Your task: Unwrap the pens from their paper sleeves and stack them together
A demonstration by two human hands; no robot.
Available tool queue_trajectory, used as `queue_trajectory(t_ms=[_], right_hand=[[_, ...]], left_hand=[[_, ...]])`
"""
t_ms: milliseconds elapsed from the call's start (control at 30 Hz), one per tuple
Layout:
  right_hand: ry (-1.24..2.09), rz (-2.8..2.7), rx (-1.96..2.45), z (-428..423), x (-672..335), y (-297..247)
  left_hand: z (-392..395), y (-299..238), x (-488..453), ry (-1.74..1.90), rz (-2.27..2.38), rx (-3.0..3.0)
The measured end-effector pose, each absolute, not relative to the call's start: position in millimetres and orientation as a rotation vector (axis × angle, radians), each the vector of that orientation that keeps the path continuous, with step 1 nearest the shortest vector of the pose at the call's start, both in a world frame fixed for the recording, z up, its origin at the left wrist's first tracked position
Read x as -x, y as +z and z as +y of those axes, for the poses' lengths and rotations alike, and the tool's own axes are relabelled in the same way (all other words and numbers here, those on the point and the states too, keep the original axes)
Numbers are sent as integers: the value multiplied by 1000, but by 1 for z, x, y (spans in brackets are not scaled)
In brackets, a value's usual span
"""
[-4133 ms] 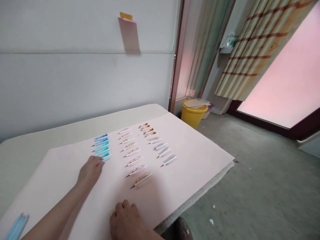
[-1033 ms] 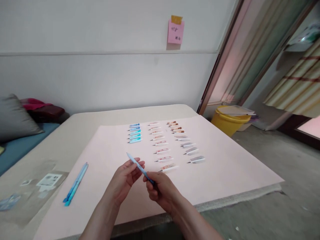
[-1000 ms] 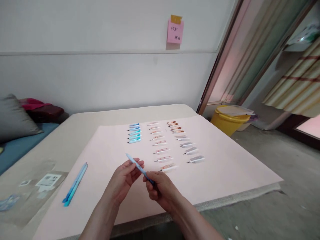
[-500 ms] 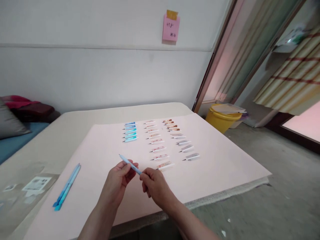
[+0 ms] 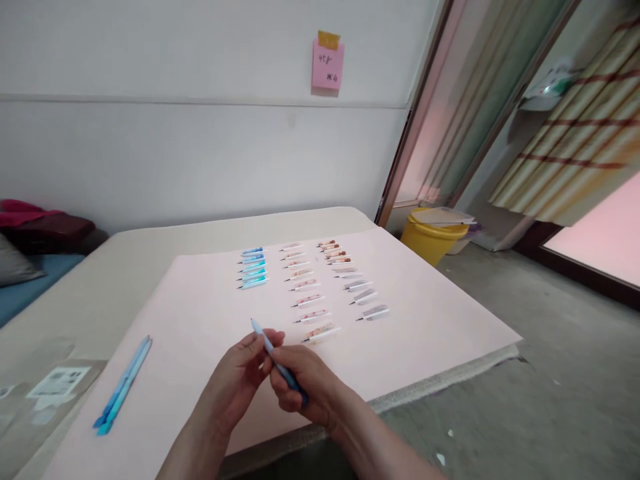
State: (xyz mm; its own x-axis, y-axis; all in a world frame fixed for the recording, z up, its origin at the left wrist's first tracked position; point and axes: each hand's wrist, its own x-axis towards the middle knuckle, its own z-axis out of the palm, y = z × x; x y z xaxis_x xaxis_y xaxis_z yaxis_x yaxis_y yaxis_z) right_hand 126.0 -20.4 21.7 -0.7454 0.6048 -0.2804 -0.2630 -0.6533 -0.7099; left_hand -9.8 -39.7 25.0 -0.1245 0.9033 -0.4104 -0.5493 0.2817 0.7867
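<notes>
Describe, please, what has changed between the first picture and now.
The left hand drew back from the column of slim blue pens; the right hand has risen from the flat pink sheet. Both hands now hold a slim light-blue pen. The two columns of slim white pens stayed in place.

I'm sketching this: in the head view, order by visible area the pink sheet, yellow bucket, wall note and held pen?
1. Pink sheet
2. Yellow bucket
3. Wall note
4. Held pen, partly covered
</notes>
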Motion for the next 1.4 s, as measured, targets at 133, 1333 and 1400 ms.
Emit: queue_trajectory(t_ms=[133, 1333, 1400], right_hand=[[2351, -924, 724, -21, -125, 23], [591, -2153, 1403, -32, -120, 10], [679, -2117, 1380, -30, -123, 13]], left_hand=[[-37, 22, 10, 1330, 1008, -372], [-41, 24, 6, 1395, 1105, -452], [-40, 25, 8, 1350, 1062, -417]])
